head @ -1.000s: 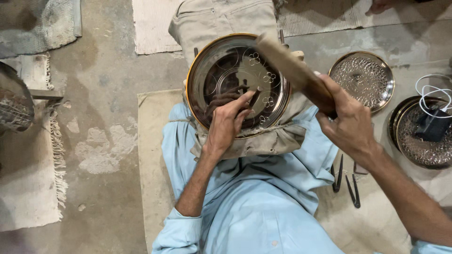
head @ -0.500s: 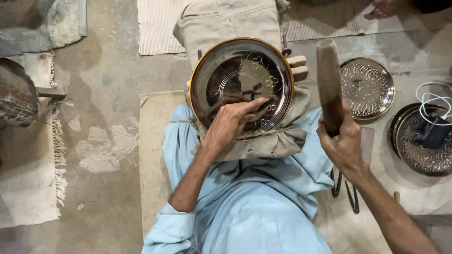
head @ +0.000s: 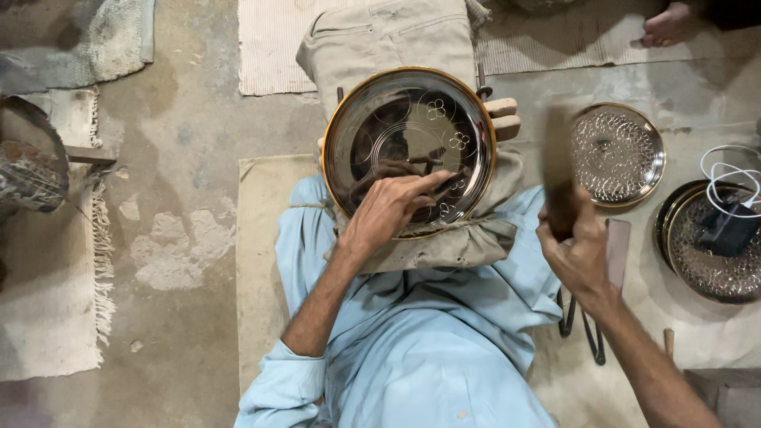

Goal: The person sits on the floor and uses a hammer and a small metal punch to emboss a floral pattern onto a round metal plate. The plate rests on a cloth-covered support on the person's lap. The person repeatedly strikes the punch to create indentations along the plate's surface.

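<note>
The round metal plate (head: 409,150) is propped on a beige cloth-covered support (head: 444,242) at the middle of the scene, above the lap. A small chisel (head: 446,184) is pinched against its shiny face by the left hand (head: 388,210), fingers closed together around the tool. Just right of the plate, a blurred wooden mallet (head: 559,178) is held upright by the right hand (head: 579,254), fingers wrapped tight on its handle. Farther right, a patterned silver plate (head: 617,154) is laid on the floor, with another plate (head: 705,254) under a white cable (head: 733,178) at the right edge.
</note>
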